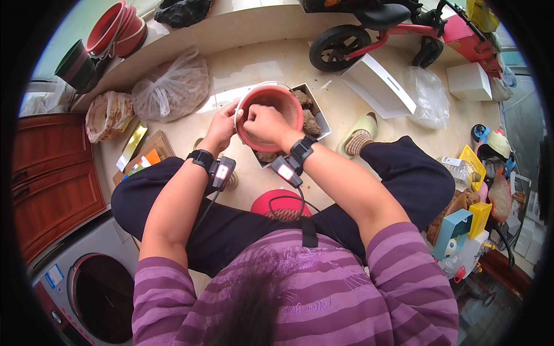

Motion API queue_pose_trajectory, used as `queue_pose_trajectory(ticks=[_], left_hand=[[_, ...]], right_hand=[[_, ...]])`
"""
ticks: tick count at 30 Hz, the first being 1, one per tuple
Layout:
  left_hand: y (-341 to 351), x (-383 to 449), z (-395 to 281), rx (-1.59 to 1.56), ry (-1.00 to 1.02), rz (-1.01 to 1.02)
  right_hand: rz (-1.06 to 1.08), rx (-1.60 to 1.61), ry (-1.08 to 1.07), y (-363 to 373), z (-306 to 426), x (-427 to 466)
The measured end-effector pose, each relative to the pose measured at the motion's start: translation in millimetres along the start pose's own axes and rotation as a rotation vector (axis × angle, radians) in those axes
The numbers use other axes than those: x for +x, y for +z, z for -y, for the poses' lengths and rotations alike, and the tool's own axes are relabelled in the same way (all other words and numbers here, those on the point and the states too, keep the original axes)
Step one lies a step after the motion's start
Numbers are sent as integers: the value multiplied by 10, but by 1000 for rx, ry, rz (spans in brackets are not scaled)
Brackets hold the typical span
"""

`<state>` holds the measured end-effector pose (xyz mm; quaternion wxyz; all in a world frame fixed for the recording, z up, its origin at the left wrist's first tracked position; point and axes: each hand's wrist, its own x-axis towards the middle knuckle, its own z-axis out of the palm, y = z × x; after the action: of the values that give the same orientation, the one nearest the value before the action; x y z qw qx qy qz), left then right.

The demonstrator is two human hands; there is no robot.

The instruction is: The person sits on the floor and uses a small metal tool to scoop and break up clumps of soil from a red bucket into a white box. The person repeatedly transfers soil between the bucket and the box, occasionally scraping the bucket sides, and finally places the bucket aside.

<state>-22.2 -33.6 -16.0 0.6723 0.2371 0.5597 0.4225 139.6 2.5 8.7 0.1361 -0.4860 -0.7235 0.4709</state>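
A red plastic bucket (294, 108) with a thin wire handle tilts toward me above a white cardboard box (323, 132). Brown clods of soil (310, 123) lie in the box beside and below it. My left hand (222, 126) grips the bucket's left rim, thumb on the rim near the handle. Inside the bucket's mouth is my right hand (266, 124), its fingers curled downward. Whatever those fingertips touch or hold is hidden behind the hand, as is much of the bucket's bottom.
A tied plastic bag (173, 91) and a rough stone (109, 116) lie to the left. Flattened cardboard (149, 149) is near my left knee. A white box lid (377, 88), bubble wrap (428, 97) and a red balance bike (381, 39) are ahead right. Clutter crowds the right side.
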Motion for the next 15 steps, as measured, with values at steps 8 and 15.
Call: queue_pose_trajectory(ticks=[8,15], left_hand=[[-53,84,145,-79,101,-54],[-18,62,32,-42,185,-72]], right_hand=[[214,-231,-221,-172,19,-367],[226,-193,-373,-234,67,-482]])
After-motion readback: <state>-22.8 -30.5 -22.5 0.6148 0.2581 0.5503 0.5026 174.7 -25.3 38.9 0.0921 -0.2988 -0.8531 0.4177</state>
